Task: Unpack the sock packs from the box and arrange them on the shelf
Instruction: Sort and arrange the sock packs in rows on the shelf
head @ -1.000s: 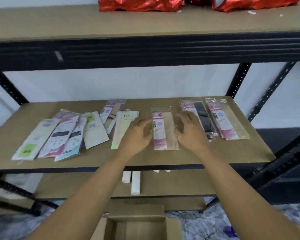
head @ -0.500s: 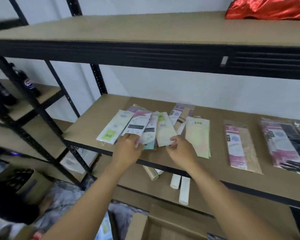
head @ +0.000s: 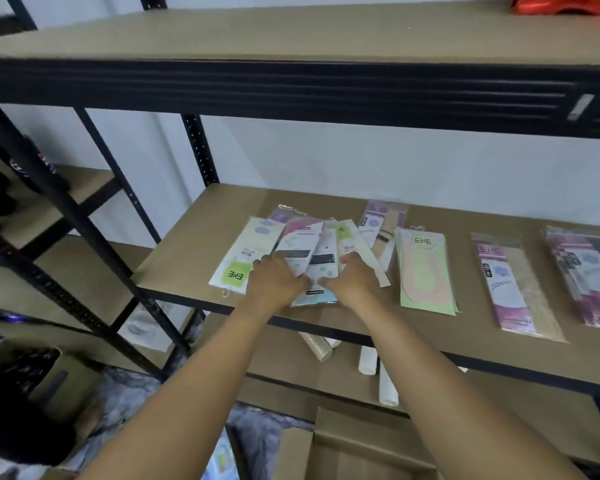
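The sock packs (head: 513, 289) farther right lie neat on the shelf (head: 194, 254), but the fanned pile (head: 302, 244) under my left hand (head: 278, 284) and right hand (head: 354, 284) needs straightening; whether my fingers (head: 347, 260) grip it, I cannot tell.

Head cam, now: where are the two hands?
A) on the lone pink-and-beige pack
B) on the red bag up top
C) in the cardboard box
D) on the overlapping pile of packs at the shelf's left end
D: the left hand and right hand both lie on the overlapping pile of sock packs, while the pink-and-beige pack lies apart to the right with no hand on it.
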A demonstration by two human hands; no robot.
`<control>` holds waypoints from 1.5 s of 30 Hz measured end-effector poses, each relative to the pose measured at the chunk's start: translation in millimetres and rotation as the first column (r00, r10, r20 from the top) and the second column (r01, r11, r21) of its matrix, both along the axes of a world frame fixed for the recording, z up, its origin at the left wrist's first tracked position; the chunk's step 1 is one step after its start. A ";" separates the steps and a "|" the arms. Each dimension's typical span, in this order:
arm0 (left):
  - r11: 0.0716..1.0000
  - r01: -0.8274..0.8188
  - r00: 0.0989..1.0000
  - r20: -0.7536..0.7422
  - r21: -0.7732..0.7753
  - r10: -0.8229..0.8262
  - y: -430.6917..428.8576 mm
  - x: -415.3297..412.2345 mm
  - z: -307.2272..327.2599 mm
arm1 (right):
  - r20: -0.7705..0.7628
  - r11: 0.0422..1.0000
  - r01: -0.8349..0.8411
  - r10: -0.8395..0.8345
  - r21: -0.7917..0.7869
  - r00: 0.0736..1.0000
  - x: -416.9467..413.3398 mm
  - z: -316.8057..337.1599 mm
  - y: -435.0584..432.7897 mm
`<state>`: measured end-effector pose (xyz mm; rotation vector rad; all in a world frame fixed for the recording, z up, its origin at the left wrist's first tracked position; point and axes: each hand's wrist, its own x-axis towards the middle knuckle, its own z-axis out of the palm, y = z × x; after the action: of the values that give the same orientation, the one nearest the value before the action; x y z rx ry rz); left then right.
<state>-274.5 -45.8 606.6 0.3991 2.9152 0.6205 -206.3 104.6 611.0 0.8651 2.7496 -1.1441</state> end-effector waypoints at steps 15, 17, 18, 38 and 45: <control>0.740 -0.166 0.986 0.101 0.652 0.132 -25.4 5.1 51.2 | -0.362 0.967 0.064 -0.153 -0.245 0.920 49.2 40.1 46.3; 0.667 -0.228 0.974 0.172 0.709 0.150 -19.4 8.5 46.4 | -0.404 0.992 0.117 -0.087 0.050 0.910 52.5 39.1 49.9; 0.635 -0.263 0.965 0.204 0.726 0.166 -17.0 8.2 41.0 | -0.399 0.969 0.133 -0.040 0.208 0.916 54.2 38.0 49.7; 0.423 -0.451 0.871 0.283 0.786 0.402 -32.0 13.1 18.0 | -0.148 0.921 -0.046 0.111 0.386 0.983 31.4 1.6 20.0; 0.415 -0.451 0.877 0.305 0.790 0.371 -32.3 21.0 17.6 | 0.189 0.923 -0.110 0.041 0.369 0.981 7.6 5.9 12.4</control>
<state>-253.5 -78.1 624.1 -0.3227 2.3609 2.1019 -198.7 117.0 616.9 0.8319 2.8639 -0.4962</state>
